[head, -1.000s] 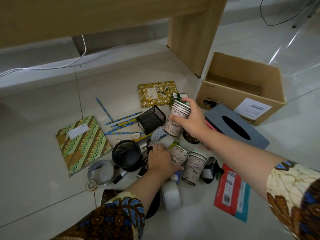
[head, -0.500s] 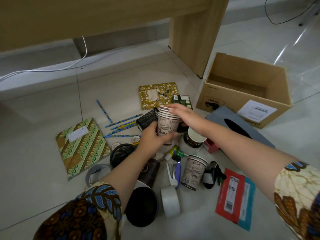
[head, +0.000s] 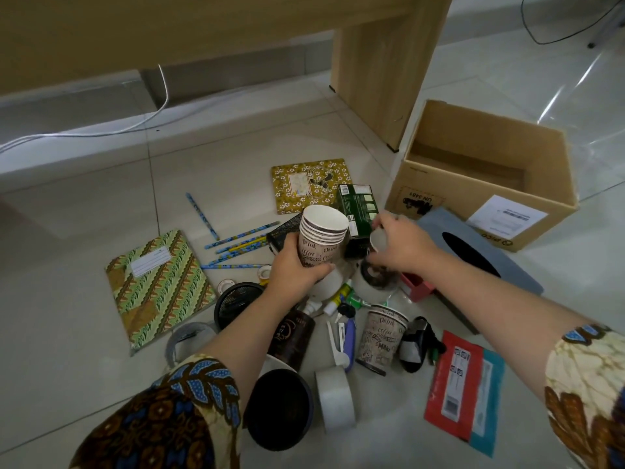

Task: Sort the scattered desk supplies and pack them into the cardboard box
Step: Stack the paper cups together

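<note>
Fingers (head: 319, 269) of left hand (head: 297, 265): curled tight round a stack of paper cups (head: 323, 231), thumb on the near side. Stack held upright, mouths up, above the heap of supplies on the tiled floor (head: 101, 214)

Right hand (head: 402, 248): just right of the stack, fingers bent over and thumb under a small pale rounded thing (head: 378, 236). Blurred, cannot tell what it is

Cardboard box (head: 456, 198): top open, standing on the floor at upper right, beside the desk leg (head: 382, 62). Grey tissue cover (head: 473, 258) lies against its front wall, under the right forearm

Below the hands: one more printed cup (head: 382, 336) upright, white tape roll (head: 334, 404) on edge, brown cup (head: 291, 336), round black pot (head: 279, 407)

Left side: green notebook (head: 159, 286) flat, pencils (head: 243, 238) loose between it and the stack. Yellow notebook (head: 311, 189) and green carton (head: 358, 208) lie behind the stack

Red packet (head: 453, 380) at lower right, near the right sleeve (head: 592, 384)
</note>
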`<action>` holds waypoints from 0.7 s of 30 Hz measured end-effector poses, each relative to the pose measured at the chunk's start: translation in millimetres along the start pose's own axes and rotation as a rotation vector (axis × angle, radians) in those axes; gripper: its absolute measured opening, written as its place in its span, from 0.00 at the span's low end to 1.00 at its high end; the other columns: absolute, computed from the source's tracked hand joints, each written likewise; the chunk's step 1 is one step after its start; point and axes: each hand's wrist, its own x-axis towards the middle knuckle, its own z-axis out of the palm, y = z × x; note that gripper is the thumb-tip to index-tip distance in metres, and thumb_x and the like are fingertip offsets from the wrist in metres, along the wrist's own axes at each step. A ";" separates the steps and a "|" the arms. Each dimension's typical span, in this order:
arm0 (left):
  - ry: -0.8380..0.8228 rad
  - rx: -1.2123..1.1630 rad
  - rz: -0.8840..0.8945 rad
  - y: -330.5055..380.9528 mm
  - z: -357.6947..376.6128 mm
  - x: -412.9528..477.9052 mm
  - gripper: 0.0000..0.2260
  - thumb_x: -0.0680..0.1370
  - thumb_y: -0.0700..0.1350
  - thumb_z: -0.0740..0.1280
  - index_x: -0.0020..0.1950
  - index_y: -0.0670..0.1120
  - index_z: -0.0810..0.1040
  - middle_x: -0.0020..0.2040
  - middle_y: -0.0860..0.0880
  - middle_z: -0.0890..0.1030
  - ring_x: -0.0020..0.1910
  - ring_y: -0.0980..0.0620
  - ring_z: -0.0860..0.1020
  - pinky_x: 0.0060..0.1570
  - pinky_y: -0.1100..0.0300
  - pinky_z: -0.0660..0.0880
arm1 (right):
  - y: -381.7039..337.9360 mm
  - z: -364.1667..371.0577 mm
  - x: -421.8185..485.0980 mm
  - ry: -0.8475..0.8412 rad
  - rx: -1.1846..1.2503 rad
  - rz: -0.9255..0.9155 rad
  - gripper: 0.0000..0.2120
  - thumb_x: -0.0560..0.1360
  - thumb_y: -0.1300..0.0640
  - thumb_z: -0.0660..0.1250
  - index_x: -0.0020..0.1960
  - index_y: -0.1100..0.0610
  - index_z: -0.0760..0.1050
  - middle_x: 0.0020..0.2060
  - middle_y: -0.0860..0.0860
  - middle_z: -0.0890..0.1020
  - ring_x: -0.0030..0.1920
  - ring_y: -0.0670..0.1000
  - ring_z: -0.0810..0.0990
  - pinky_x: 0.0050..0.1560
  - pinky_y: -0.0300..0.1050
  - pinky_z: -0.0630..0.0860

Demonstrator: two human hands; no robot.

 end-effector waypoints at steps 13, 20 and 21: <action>0.006 0.119 0.110 4.2 -1.5 -2.4 0.27 0.67 0.49 0.77 0.61 0.46 0.70 0.51 0.50 0.78 0.47 0.50 0.77 0.41 0.56 0.75 | -60.9 -32.5 -3.2 0.137 0.505 -0.347 0.20 0.78 0.47 0.63 0.69 0.48 0.67 0.61 0.49 0.76 0.58 0.52 0.77 0.54 0.46 0.76; 0.065 0.034 0.013 -1.4 -12.8 -1.2 0.34 0.63 0.55 0.77 0.64 0.48 0.68 0.59 0.48 0.78 0.57 0.46 0.77 0.56 0.45 0.77 | -43.5 -7.5 -10.0 0.034 0.414 0.016 0.36 0.71 0.25 0.47 0.47 0.56 0.75 0.42 0.52 0.79 0.43 0.50 0.78 0.45 0.45 0.74; 0.067 0.040 0.003 -1.8 -13.9 -1.1 0.36 0.61 0.57 0.77 0.64 0.49 0.68 0.60 0.49 0.78 0.58 0.46 0.77 0.57 0.45 0.76 | -37.4 -7.4 -13.3 -0.086 0.259 0.085 0.39 0.70 0.24 0.46 0.45 0.57 0.75 0.39 0.52 0.78 0.41 0.52 0.79 0.44 0.46 0.75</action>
